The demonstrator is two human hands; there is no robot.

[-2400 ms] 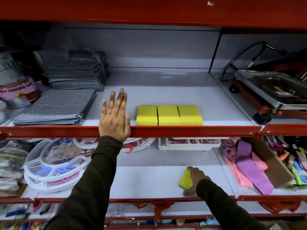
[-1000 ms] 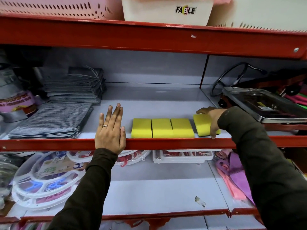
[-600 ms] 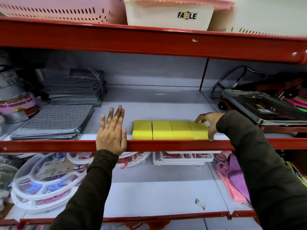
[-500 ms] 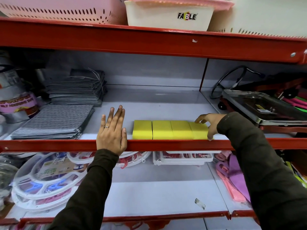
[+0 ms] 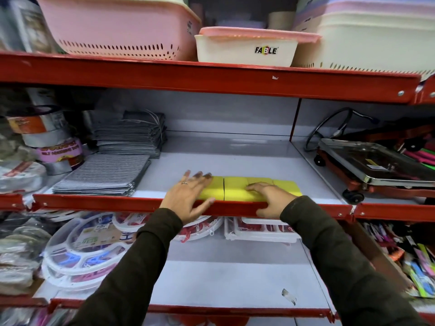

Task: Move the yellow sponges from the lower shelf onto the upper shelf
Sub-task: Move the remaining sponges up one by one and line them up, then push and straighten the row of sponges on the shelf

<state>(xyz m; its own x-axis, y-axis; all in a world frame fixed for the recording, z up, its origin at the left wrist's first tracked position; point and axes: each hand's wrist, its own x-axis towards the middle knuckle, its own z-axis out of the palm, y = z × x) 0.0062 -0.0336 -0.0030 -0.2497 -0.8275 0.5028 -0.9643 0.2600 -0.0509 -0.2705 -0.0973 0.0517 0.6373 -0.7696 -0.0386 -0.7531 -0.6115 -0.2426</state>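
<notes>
Several yellow sponges (image 5: pixel 235 188) lie side by side in a row at the front of the upper shelf (image 5: pixel 247 161), just behind its red front rail (image 5: pixel 113 203). My left hand (image 5: pixel 188 196) lies flat over the left end of the row, fingers spread, thumb on the rail. My right hand (image 5: pixel 270 198) rests palm down on the right part of the row, its thumb against the rail. Neither hand grips a sponge. The lower shelf (image 5: pixel 223 278) shows no yellow sponge.
Stacks of grey cloths (image 5: pixel 103 175) fill the upper shelf's left. A metal trolley (image 5: pixel 376 165) stands right of the divider. White round trays (image 5: pixel 77 255) and a flat white tray (image 5: pixel 261 231) sit on the lower shelf. Pink and cream baskets (image 5: pixel 247 47) stand on the top shelf.
My right hand brought a sponge up from the lower shelf and pushed it against the row. Both hands have since shifted onto the sponges, the left moving right from the bare shelf.
</notes>
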